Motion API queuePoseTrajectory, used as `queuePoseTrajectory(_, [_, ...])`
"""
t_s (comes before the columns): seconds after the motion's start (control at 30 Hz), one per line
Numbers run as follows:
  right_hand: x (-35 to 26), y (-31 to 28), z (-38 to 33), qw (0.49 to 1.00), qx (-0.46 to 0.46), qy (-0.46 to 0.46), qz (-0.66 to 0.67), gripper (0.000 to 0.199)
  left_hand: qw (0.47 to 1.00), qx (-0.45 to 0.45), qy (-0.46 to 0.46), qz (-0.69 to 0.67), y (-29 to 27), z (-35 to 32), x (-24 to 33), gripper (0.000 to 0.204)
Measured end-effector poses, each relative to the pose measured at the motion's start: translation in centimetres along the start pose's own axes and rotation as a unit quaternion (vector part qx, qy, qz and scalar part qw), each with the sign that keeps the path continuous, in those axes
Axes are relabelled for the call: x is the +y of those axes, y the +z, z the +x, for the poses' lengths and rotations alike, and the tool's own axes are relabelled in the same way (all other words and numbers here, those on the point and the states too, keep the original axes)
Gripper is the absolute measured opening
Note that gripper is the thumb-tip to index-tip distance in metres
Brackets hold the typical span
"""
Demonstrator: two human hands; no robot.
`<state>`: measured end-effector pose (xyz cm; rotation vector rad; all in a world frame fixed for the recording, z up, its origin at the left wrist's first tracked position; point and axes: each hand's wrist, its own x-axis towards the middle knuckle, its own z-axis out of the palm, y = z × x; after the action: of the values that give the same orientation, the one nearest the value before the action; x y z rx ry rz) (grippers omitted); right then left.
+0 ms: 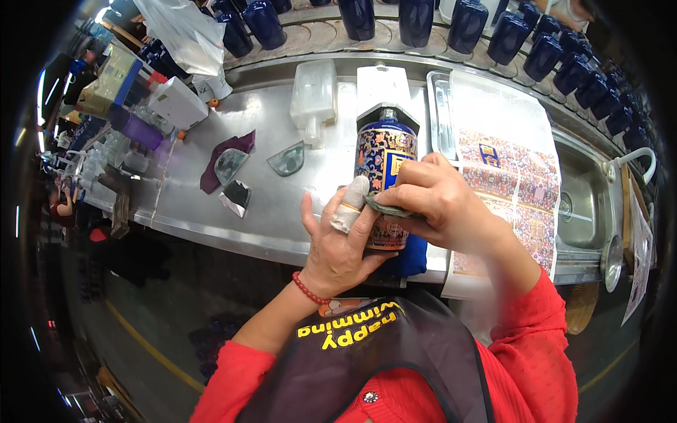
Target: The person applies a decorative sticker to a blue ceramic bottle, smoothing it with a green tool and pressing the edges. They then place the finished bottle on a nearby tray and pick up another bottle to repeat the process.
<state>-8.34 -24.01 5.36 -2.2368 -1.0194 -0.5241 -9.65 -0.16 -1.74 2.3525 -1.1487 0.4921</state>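
Note:
A dark blue bottle (374,151) with a colourful floral pattern and a blue-and-gold panel lies on its side, its neck pointing away from me. My left hand (335,243) is wrapped around its lower left side; one finger has a pale bandage (347,211). Pinched in my right hand (441,201) is a thin, flat, dark green piece (388,207), held against the bottle's face near that bandaged finger. The bottle's right side is partly hidden by my fingers. Blue cloth (412,259) shows beneath the bottle's near end.
A patterned decal sheet (511,190) lies right, beside a metal tray (441,106) and a sink (585,204). Left on the metal table (264,204) are a clear bottle-shaped block (314,92), a glassy piece (286,159) and purple cloth (218,162). Blue bottles (508,35) line a conveyor behind.

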Motion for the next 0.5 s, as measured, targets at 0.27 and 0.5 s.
queuePoseTrajectory(0.27, [-1.1,0.2,0.2,0.989,0.070,-0.014,-0.127,0.020,0.999,0.025,0.006,-0.025,0.0,-0.2,-0.6,0.092])
queuePoseTrajectory(0.5, [4.3,0.7,-1.5,0.948,0.157,0.274,0.031,0.020,0.998,0.044,0.013,-0.040,0.1,-0.1,0.1,0.089])
